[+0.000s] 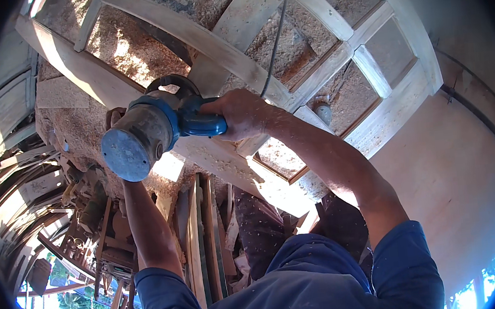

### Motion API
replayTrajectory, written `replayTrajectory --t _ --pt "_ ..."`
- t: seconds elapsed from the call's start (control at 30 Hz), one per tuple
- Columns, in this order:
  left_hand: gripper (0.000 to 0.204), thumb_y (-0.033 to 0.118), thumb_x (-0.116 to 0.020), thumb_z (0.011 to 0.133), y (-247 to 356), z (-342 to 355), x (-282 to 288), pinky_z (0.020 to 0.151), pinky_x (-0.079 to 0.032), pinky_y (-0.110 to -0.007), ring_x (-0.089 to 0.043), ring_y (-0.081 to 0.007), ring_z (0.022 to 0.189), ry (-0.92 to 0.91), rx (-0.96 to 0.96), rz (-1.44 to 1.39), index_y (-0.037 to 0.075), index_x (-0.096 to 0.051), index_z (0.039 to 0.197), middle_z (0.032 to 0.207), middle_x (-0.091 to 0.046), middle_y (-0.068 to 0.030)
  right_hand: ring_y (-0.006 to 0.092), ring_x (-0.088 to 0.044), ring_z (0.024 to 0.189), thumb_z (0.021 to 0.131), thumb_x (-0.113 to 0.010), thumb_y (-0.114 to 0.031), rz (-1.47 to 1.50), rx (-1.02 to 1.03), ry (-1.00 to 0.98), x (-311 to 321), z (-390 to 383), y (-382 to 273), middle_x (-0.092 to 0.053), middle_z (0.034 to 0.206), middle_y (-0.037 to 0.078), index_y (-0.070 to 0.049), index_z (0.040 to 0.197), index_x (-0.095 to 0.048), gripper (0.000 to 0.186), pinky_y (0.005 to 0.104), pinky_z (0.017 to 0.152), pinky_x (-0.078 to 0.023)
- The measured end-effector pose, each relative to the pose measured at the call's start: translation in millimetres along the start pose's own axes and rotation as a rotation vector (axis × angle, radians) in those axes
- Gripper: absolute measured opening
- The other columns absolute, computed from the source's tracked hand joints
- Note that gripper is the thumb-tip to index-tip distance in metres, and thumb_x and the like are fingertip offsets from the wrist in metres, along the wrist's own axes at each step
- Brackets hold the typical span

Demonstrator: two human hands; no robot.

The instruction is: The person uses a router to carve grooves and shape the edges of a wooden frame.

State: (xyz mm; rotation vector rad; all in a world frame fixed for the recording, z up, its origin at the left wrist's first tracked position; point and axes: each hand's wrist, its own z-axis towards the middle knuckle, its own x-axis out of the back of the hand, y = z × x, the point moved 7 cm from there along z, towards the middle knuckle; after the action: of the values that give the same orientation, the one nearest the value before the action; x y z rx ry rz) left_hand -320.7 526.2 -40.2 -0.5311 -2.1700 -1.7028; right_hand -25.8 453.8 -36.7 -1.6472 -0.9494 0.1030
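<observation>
A power router with a grey cylindrical motor and blue fittings is held over the edge of a pale wooden lattice frame. My right hand is closed round its blue side handle. On the router's far left side, my left hand shows only curled fingers against the tool; the motor body hides the rest. The round base of the router rests on or just above the frame's long near rail; which one I cannot tell. A dark power cord runs up and away beside my right hand.
Wood shavings cover the ground and show through the frame's openings. A rounded metal object lies beneath one opening. Long wooden strips stand close to my legs. Stacked timber fills the left side, and a large pale panel is at right.
</observation>
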Motion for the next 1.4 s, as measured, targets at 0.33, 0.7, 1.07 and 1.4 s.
replayTrajectory --t 0.33,0.7,1.07,1.4 --pt "0.031 0.032 -0.045 0.104 9 -46 -33 0.072 -0.047 -0.031 -0.051 -0.0119 0.072 0.053 0.084 -0.039 0.008 -0.059 0.091 0.078 -0.052 -0.0003 0.0329 -0.069 0.076 0.078 -0.071 -0.028 0.131 0.069 0.042 -3 -53 8 -0.067 0.077 0.01 -0.02 0.096 -0.065 0.02 0.0465 0.069 -0.055" --pt "0.034 0.033 -0.049 0.101 -1 -66 -31 0.061 -0.038 -0.03 -0.043 -0.0103 0.065 0.154 0.097 -0.092 0.006 -0.06 0.085 0.07 -0.048 0.0004 0.0311 -0.07 0.078 0.07 -0.077 -0.022 0.122 0.093 0.027 -8 -64 13 -0.069 0.083 0.009 -0.021 0.101 -0.067 0.033 0.0442 0.07 -0.055" --pt "0.031 0.033 -0.049 0.103 -17 -53 -16 0.067 -0.045 -0.029 -0.049 -0.0109 0.07 0.151 0.154 -0.174 0.007 -0.06 0.091 0.075 -0.051 -0.0005 0.0313 -0.071 0.082 0.072 -0.077 -0.023 0.08 0.062 -0.036 -2 -34 5 -0.069 0.085 0.01 -0.021 0.104 -0.066 0.033 0.0448 0.072 -0.057" --pt "0.03 0.029 -0.049 0.103 12 -21 -4 0.063 -0.045 -0.028 -0.05 -0.0099 0.069 0.2 0.139 -0.174 0.006 -0.06 0.086 0.074 -0.052 -0.0002 0.0315 -0.071 0.084 0.066 -0.081 -0.016 -0.036 0.108 -0.048 14 12 -1 -0.072 0.09 0.01 -0.017 0.107 -0.067 0.043 0.0399 0.074 -0.057"
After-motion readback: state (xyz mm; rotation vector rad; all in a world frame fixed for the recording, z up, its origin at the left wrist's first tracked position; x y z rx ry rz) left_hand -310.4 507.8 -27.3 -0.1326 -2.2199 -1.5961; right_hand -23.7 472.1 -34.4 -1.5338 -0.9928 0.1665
